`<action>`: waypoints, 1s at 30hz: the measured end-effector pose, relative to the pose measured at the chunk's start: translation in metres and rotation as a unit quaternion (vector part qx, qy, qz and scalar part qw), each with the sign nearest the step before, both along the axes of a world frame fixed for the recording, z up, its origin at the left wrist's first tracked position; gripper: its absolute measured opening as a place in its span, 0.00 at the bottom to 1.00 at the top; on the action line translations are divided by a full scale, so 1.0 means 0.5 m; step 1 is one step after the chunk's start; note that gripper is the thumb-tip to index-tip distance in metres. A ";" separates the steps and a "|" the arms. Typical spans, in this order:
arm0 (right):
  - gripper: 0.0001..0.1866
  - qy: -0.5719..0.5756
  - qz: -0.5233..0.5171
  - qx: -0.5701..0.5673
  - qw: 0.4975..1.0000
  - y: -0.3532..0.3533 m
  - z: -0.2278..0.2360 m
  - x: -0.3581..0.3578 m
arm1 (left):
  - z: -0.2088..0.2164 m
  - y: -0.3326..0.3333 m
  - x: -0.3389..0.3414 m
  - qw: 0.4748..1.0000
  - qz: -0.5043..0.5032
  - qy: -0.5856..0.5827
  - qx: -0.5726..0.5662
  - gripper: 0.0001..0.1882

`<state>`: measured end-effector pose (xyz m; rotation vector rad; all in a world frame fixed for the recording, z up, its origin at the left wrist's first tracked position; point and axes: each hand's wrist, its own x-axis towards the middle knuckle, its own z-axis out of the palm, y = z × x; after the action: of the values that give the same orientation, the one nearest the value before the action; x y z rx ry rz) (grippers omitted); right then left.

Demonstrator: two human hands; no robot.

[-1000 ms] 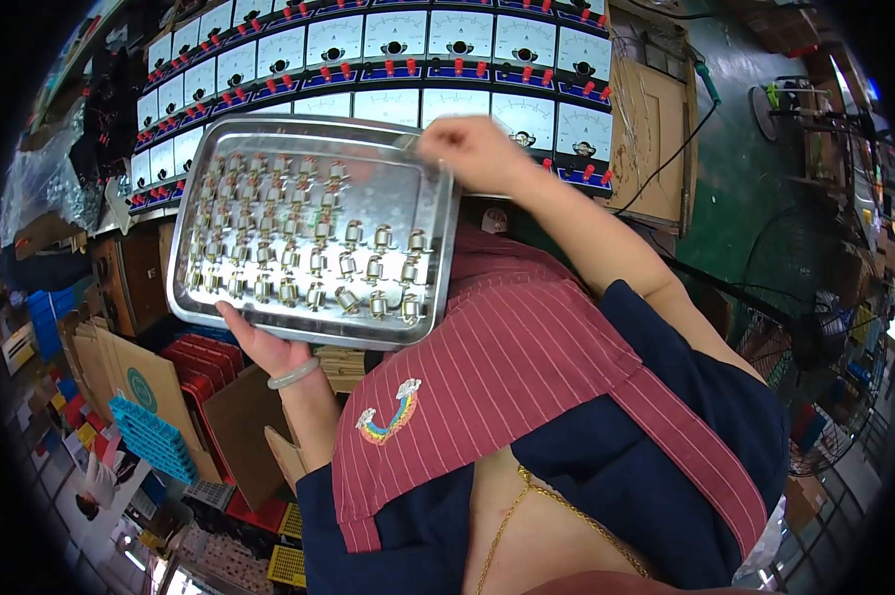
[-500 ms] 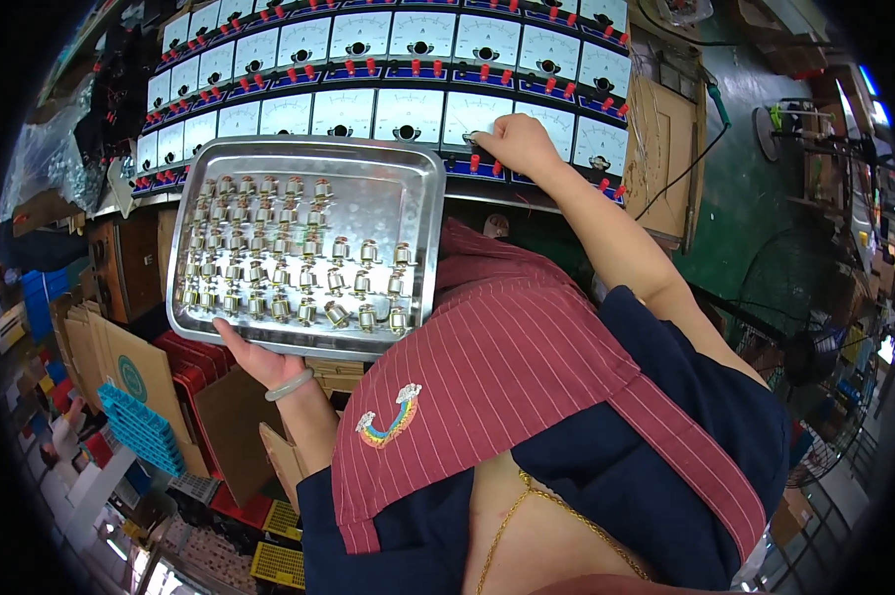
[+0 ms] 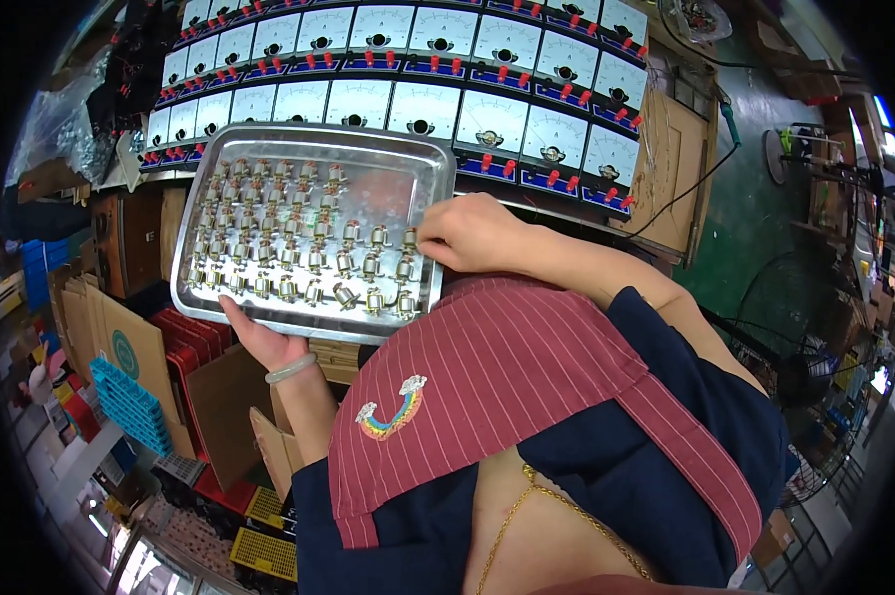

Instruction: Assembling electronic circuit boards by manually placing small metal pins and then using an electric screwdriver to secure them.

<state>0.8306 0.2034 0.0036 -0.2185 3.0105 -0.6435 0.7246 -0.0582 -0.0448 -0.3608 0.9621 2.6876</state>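
Tray (image 3: 388,149), metal, shallow, held level in front of the chest, propped from below by left hand (image 3: 264,342). Palm up under near-left edge, fingers spread flat beneath the tray, mostly hidden by it, so can't tell how far they curl. Pale bangle (image 3: 291,369) on that wrist

Parts (image 3: 298,243): small metal terminal-type pieces, standing in rough rows across the tray; rows fill the left and near side, far-right corner is bare metal. A couple in the near row lie tilted rather than upright

Right hand (image 3: 477,233) at the tray's right rim, fingertips (image 3: 427,238) pinched together over the rightmost parts. Looks closed on or touching one part, too small to tell if it's actually gripped. Forearm runs back to the lower right, sleeve dark blue

Meters (image 3: 417,99): bank of white-faced analogue panel units with red and blue terminals, laid in rows on the bench just beyond the tray, far edge of tray overlapping the nearest row in view

Apron (image 3: 527,397), red with thin stripes and a rainbow patch, fills the lower middle. Cardboard boxes (image 3: 120,347) and a light blue crate (image 3: 130,407) on the floor to the left, below the tray. Yellow crates (image 3: 264,550) lower left. Wooden board (image 3: 675,159) right of the meters, green floor beyond it
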 end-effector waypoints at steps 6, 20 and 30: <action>0.09 0.098 -0.283 -0.306 0.904 0.152 -0.084 -0.108 | -0.054 -0.091 -0.048 0.999 0.037 0.004 -0.026 0.30; 0.19 -0.006 -0.513 0.005 0.858 0.033 -0.110 -0.358 | -0.071 -0.242 -0.584 0.999 -0.042 0.022 -0.022 0.29; 0.11 -0.036 -0.141 -0.070 0.987 -0.320 -0.003 -0.561 | -0.062 -0.228 -0.727 0.991 -0.118 0.054 0.024 0.31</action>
<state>0.5503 0.0435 0.0021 0.2248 2.9539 -0.8655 0.3611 -0.1719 -0.0758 -0.0857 0.9062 2.5290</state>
